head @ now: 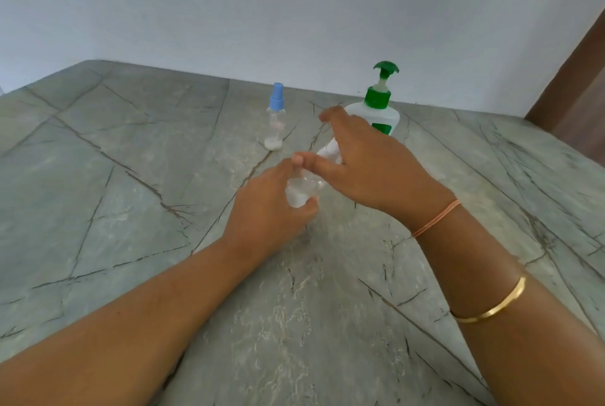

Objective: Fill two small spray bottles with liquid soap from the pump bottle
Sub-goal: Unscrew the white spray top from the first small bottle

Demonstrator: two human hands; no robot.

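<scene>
The left hand (271, 209) gripped the body of a clear spray bottle (302, 187) at the middle of the grey veined desk (131, 176), fingers wrapped round it. The right hand (366, 160) curled over the bottle's white top (329, 150), thumb at the neck (motion blur hid the finer finger placement). Well behind stood a blue-capped spray bottle (275, 117), upright, a little white liquid at its bottom. The green-topped pump bottle (381, 101) stood upright behind the right hand, near the wall.
</scene>
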